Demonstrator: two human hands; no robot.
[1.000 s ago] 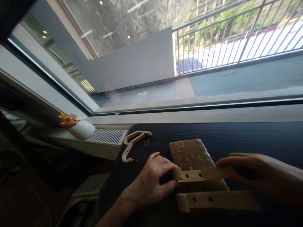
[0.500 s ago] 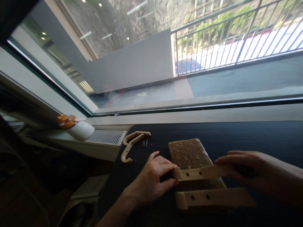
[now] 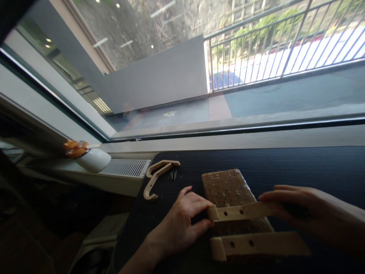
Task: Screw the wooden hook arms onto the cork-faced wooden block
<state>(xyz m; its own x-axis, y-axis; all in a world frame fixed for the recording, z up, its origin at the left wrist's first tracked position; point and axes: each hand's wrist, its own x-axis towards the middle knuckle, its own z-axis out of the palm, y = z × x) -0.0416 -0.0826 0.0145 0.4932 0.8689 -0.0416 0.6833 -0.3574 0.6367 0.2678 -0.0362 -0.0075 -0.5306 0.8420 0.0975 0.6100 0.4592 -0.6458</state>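
A pale wooden hook [image 3: 234, 212] with two holes lies across a rough brown board [image 3: 228, 186]. My left hand [image 3: 188, 215] pinches its blunt left end between thumb and fingers. At the other end, my right hand [image 3: 302, 207] grips the same hook, its lower fingers partly in shadow. A second wooden hook [image 3: 256, 245], also with two holes, rests across the near edge of the board, touched by neither hand.
Two more wooden hooks [image 3: 154, 184] lie at the left of the dark table [image 3: 308, 163], beside several screws [image 3: 172, 175]. A white pot with an orange top [image 3: 95, 160] stands on the vented ledge [image 3: 125, 168] under the window.
Both hands keep their hold on the hook, which stays across the board. The whole view has shifted slightly; nothing else has visibly moved.
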